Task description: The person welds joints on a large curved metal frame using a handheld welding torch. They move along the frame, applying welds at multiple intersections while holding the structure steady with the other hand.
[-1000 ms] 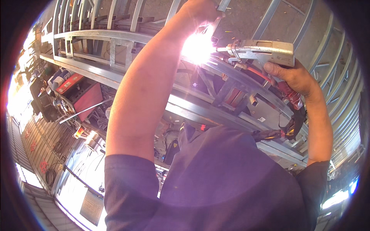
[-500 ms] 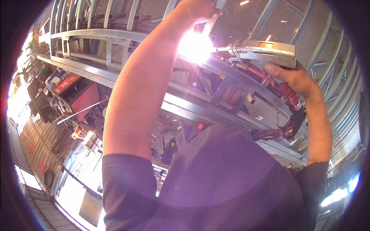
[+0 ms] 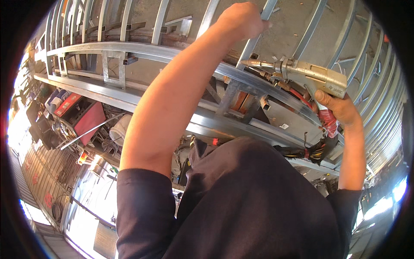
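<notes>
My right hand (image 3: 340, 108) is wrapped round a pale, spatter-marked welding gun (image 3: 317, 77), thumb along its near side. The gun's pointed nozzle (image 3: 258, 63) is directed left, beside the joint where a square metal bar (image 3: 253, 43) meets the curved metal rail (image 3: 239, 72). No arc glows at the tip. My left arm reaches up across the frame, and my left hand (image 3: 242, 21) is closed on that same bar, above the nozzle. Its fingers are partly hidden behind the hand. A red-wrapped cable (image 3: 328, 123) runs down from the gun's handle.
A long straight rail (image 3: 90, 88) runs below the curved one, with several parallel bars rising beyond. A red-and-black box-shaped machine (image 3: 86, 116) stands at left, crossed by a thin rod (image 3: 92, 131). Dark bundled cables (image 3: 302, 152) hang near my body. Metal scraps lie on the floor (image 3: 284, 26).
The bright welding arc and flying sparks have gone out. The gun has shifted slightly right and down in the picture. My left hand appears farther right and lower, still at the bar.
</notes>
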Demonstrator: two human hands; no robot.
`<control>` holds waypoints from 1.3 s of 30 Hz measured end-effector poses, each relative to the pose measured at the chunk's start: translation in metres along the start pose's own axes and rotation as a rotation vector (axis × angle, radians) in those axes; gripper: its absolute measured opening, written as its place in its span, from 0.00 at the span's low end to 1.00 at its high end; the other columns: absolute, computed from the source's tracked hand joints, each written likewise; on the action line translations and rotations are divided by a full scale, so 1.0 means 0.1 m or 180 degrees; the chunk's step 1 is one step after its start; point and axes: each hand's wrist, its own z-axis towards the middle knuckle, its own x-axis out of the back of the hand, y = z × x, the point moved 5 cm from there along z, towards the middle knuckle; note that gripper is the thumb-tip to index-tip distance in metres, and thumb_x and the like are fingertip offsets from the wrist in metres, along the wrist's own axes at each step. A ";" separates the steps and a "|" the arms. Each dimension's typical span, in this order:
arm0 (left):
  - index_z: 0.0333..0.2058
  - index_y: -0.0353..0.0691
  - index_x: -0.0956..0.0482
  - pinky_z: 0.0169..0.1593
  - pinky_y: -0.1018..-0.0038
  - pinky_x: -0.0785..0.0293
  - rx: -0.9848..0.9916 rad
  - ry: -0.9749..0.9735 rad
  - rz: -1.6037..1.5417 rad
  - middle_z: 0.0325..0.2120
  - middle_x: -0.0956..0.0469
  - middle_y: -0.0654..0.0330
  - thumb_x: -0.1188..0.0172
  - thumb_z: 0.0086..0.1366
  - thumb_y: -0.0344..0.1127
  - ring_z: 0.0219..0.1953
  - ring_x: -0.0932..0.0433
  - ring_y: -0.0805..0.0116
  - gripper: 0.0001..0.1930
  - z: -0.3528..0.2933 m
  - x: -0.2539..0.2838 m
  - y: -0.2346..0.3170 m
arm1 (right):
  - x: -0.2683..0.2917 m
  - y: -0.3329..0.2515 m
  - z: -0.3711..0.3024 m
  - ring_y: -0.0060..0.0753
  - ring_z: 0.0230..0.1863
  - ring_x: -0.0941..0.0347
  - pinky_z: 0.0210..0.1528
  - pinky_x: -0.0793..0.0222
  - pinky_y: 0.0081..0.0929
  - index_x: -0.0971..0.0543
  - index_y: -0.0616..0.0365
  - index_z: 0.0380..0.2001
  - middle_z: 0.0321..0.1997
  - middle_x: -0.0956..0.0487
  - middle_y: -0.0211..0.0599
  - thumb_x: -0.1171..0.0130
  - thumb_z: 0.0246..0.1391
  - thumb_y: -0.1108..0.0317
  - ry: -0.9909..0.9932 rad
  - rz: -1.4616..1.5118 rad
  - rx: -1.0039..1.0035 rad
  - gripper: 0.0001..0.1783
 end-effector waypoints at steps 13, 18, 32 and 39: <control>0.45 0.44 0.10 0.48 0.54 0.18 0.0145 -0.0133 -0.0095 0.34 0.12 0.45 0.28 0.60 0.49 0.39 0.13 0.45 0.19 0.01 -0.02 0.02 | 0.00 0.11 0.13 0.25 0.32 0.22 0.36 0.23 0.28 0.20 0.61 0.59 0.34 0.18 0.30 0.26 0.60 0.46 -0.0245 -0.0187 0.0105 0.34; 0.46 0.42 0.11 0.48 0.56 0.18 0.0305 -0.0325 -0.0207 0.32 0.11 0.50 0.27 0.60 0.50 0.39 0.12 0.49 0.21 0.03 -0.02 0.03 | 0.03 0.14 0.17 0.25 0.32 0.22 0.35 0.23 0.28 0.19 0.60 0.57 0.34 0.18 0.31 0.25 0.59 0.45 -0.0296 -0.0145 0.0209 0.34; 0.45 0.39 0.11 0.48 0.57 0.18 0.0191 -0.0223 -0.0279 0.32 0.12 0.49 0.27 0.60 0.50 0.39 0.12 0.50 0.22 0.05 -0.02 0.02 | 0.04 0.18 0.17 0.25 0.31 0.23 0.36 0.25 0.27 0.19 0.60 0.58 0.34 0.18 0.30 0.25 0.59 0.46 -0.0182 -0.0135 0.0101 0.34; 0.41 0.39 0.12 0.47 0.56 0.18 0.0115 -0.0237 -0.0086 0.31 0.12 0.49 0.28 0.61 0.50 0.38 0.13 0.49 0.20 0.08 -0.05 0.00 | -0.04 0.07 0.15 0.23 0.30 0.25 0.35 0.26 0.27 0.19 0.59 0.58 0.30 0.21 0.26 0.26 0.60 0.46 -0.0257 -0.0113 0.0183 0.33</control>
